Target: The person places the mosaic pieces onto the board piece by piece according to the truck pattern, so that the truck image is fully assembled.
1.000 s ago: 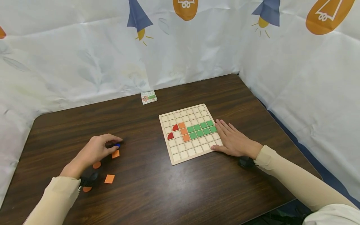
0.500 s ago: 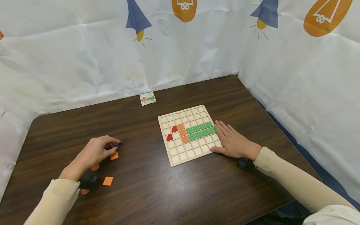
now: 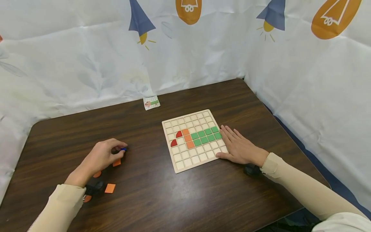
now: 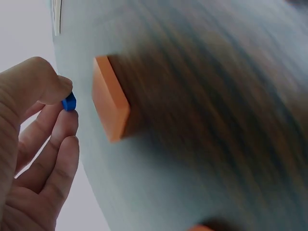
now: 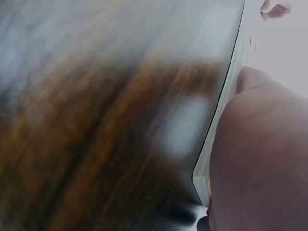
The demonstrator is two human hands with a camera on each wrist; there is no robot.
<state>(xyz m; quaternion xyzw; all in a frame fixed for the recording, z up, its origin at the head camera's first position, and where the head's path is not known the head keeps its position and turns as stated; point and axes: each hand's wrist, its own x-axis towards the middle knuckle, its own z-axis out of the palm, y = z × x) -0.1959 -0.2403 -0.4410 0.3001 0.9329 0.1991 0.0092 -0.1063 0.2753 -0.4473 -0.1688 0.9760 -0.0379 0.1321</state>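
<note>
My left hand [image 3: 102,156] pinches a small blue tile [image 4: 69,102] between thumb and index finger; its full shape is hidden by the fingertips. An orange square tile [image 4: 109,98] lies on the table close to that hand. My right hand [image 3: 240,145] rests flat with straight fingers against the right edge of a wooden grid board [image 3: 185,166]. On the board, green square tiles [image 3: 204,140] form two rows. Left of them stands a column of orange squares [image 3: 187,138], and beside it sit two red quarter-circle tiles [image 3: 174,142].
Another orange square [image 3: 110,188] and two orange round tiles [image 3: 97,174] lie near my left wrist. A small printed card [image 3: 151,102] with a grid picture lies at the table's back edge. A white printed curtain [image 3: 101,58] hangs behind the dark table [image 3: 162,199].
My left hand has shifted slightly right with the blue tile, which has come up off the spot by the orange square. The view has tilted slightly. My right hand stays on the board's edge.
</note>
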